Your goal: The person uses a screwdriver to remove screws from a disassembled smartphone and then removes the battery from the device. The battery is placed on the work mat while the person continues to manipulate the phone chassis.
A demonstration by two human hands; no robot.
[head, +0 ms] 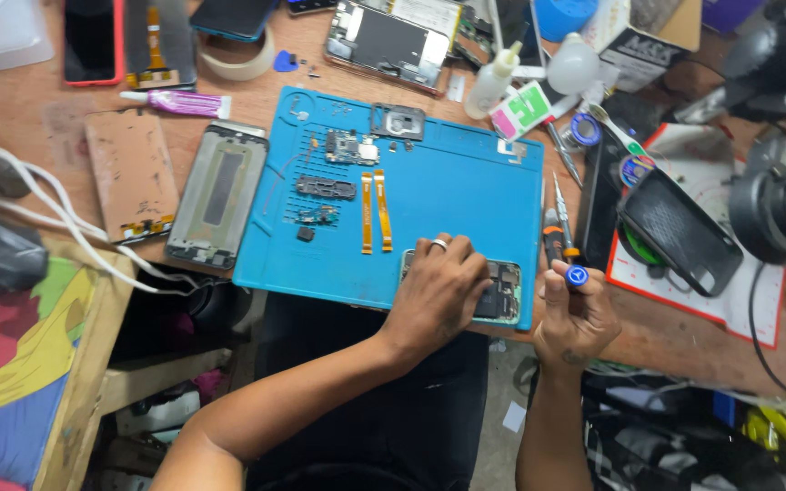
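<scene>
My left hand (pixel 437 289), a ring on one finger, presses down on an opened phone (pixel 505 293) lying at the near right corner of the blue work mat (pixel 466 186). My right hand (pixel 575 314) is just right of the mat, closed around a small screwdriver (pixel 577 275) with a blue cap. On the mat lie two orange flex cables (pixel 374 211), small circuit boards (pixel 351 147) and a black camera bracket (pixel 398 121).
A grey phone frame (pixel 218 193) and a copper-coloured panel (pixel 131 175) lie left of the mat. A glue tube (pixel 177 103), tape roll (pixel 235 60), squeeze bottle (pixel 490 82) and more phones sit behind. A black phone case (pixel 681 232) and microscope (pixel 780 195) stand right. White cables (pixel 56 223) cross at left.
</scene>
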